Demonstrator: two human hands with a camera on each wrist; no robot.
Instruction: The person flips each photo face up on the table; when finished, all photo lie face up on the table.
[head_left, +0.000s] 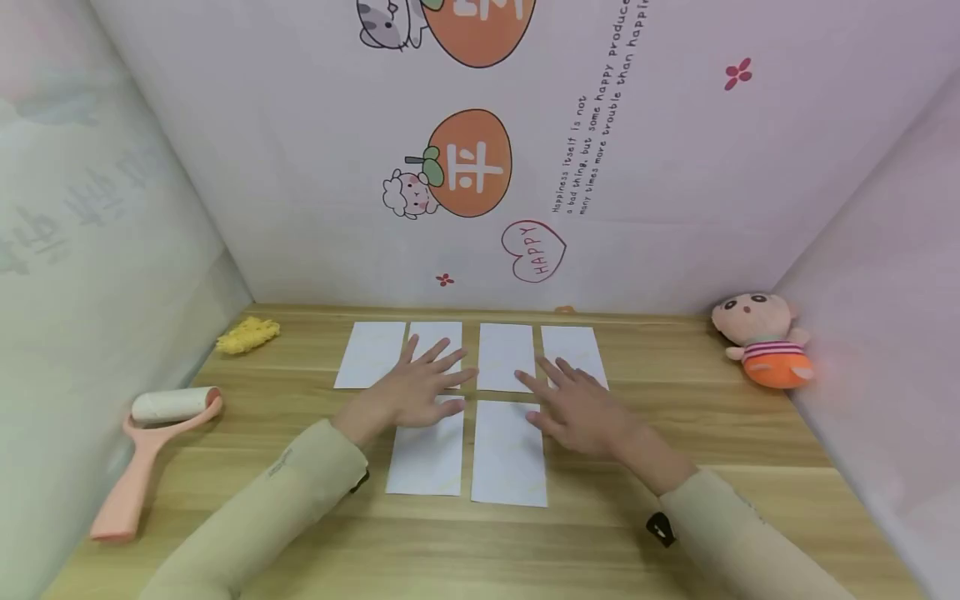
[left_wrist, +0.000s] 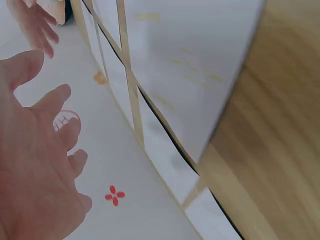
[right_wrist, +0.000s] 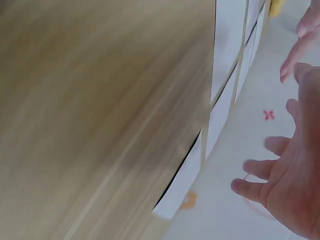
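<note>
Several white paper cards lie face-up or face-down, I cannot tell which, in two rows on the wooden table. My left hand (head_left: 420,385), fingers spread, is above the back-row card (head_left: 435,333) and the front-left card (head_left: 426,462). In the left wrist view its palm (left_wrist: 35,150) faces the cards with nothing in it. My right hand (head_left: 576,408) is spread over the back-right card (head_left: 573,342), its thumb near the front-right card (head_left: 508,458). The right wrist view shows bare fingers (right_wrist: 257,169) apart from the cards. Two other back-row cards (head_left: 367,358) (head_left: 506,358) lie flat.
On the left lies a pink-handled lint roller (head_left: 146,454) with a white roll, and behind it a yellow fluffy item (head_left: 248,335). A plush doll (head_left: 763,340) in orange leans by the right wall. A printed white cloth wall (head_left: 315,208) rises at the table's back edge.
</note>
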